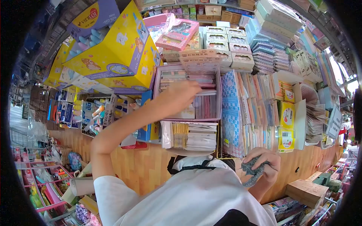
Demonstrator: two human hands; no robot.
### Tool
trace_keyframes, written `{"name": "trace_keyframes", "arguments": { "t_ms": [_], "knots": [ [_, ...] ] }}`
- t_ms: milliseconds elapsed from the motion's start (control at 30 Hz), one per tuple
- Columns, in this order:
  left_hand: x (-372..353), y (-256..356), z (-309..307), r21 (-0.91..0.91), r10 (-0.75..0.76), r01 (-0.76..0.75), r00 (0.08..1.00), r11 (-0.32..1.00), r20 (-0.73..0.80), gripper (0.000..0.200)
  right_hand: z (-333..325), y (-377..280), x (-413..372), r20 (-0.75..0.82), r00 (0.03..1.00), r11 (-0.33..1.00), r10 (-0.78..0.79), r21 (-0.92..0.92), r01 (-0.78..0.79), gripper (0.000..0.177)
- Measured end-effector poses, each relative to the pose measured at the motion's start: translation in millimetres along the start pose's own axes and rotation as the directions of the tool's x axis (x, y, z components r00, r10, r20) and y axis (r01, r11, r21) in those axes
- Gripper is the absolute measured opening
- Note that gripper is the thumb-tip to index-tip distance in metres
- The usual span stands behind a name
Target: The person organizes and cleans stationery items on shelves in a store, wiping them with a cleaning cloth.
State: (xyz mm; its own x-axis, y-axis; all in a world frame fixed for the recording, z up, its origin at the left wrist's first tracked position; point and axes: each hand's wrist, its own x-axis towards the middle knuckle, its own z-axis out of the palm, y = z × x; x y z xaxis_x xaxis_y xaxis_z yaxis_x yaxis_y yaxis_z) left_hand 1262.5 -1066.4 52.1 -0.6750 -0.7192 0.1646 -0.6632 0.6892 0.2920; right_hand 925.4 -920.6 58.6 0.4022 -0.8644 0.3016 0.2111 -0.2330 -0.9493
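Yellow-and-purple printed cardboard display box [113, 62]: tall back panel, likely there for signage. Beside it, a pale lilac, open-topped rectangular box [218, 105]. Right hand [267, 162], well apart from that box: fingers curled round a fuzzy grey cloth [249, 170], bunched, probably to fit one palm. Left hand [183, 96]: palm down over slim pink-and-purple flat packets [206, 107] inside the lilac box, on edge, walls presumably keeping them upright. Can't tell if its fingers grip anything (the hand masks its own underside).

Grey fuzzy cloth [252, 174]; pale pink rectangular bin [219, 101]; yellow-and-purple cardboard box [120, 54], cartoon animal print; blue-and-white checked flat packs [230, 109].
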Motion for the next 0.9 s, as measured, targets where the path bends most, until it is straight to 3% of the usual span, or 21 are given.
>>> {"name": "trace_keyframes", "arguments": {
  "t_ms": [67, 167, 367, 467, 567, 667, 900],
  "knots": [
    [-7.1, 10.4, -1.1, 0.055, -0.060, 0.055, 0.995, 0.997, 0.086, 0.026, -2.2, -3.6, 2.2, -0.007, 1.000, 0.998, 0.031, -0.059, -0.031, 0.028],
    [-9.6, 21.0, 0.0, 0.113, -0.067, 0.059, 0.995, 0.992, 0.070, 0.027, -4.3, -5.0, 11.5, 0.026, 0.999, 0.994, 0.048, -0.104, -0.045, 0.029],
    [-8.9, 14.2, 3.8, 0.146, -0.072, 0.059, 0.993, 0.988, 0.089, 0.027, -8.1, -18.8, 37.2, 0.248, 0.969, 0.999, -0.001, -0.044, 0.012, 0.033],
    [-1.3, 7.3, -8.8, 0.196, -0.120, 0.110, 0.992, 0.974, 0.042, 0.025, -9.8, -23.3, 46.4, 0.298, 0.954, 0.990, 0.044, -0.144, -0.001, 0.033],
    [2.9, 8.8, -19.9, 0.197, -0.088, 0.105, 0.992, 0.975, -0.092, 0.020, -1.8, -18.6, 53.3, 0.315, 0.949, 0.994, 0.002, -0.104, 0.032, 0.033],
    [7.9, 12.2, -37.7, 0.057, -0.141, 0.150, 0.979, 0.987, -0.147, 0.017, 2.2, -15.3, 54.7, 0.334, 0.942, 0.993, 0.014, -0.112, 0.026, 0.033],
    [12.4, 11.4, -45.6, 0.018, -0.171, 0.179, 0.963, 0.984, -0.208, 0.016, 2.5, -16.2, 44.0, 0.307, 0.951, 0.993, 0.044, -0.119, -0.007, 0.032]
  ]
}}
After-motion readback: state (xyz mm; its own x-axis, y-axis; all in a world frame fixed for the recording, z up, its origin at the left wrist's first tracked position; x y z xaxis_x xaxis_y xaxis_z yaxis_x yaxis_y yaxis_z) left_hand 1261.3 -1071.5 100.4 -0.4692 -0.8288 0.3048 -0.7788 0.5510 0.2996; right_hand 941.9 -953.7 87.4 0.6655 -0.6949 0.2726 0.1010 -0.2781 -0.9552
